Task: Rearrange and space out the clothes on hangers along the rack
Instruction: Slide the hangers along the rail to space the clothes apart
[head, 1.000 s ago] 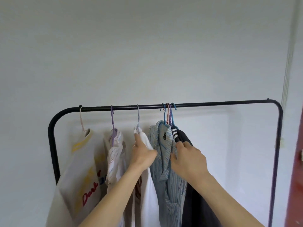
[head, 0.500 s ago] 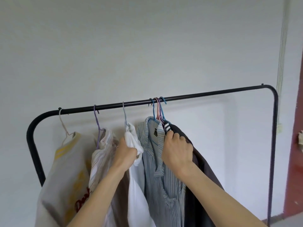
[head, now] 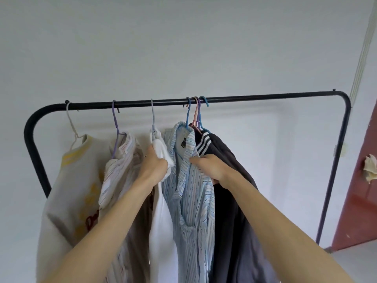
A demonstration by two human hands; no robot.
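A black rack [head: 265, 98] carries several garments on hangers. From the left hang a cream sweatshirt [head: 67, 190], a pale striped shirt [head: 120, 166], a white garment [head: 163, 221], a blue striped shirt [head: 191, 201] and a dark grey jacket [head: 230, 201] with white collar stripes. Three hooks [head: 196, 103] bunch together above the blue shirt and jacket. My left hand [head: 154, 166] grips the white garment just below its hanger. My right hand [head: 210, 167] holds the blue striped shirt at its collar, against the jacket.
The right half of the rack's bar carries no hangers up to its right post [head: 334, 170]. A white wall stands behind. A red-brown door [head: 359, 190] is at the far right, with a pale crumpled thing [head: 370, 168] hanging on it.
The view shifted, so the rack now sits level and more centred. My right hand slid down from the jacket's striped collar onto the blue shirt's collar. My left hand still holds the white garment.
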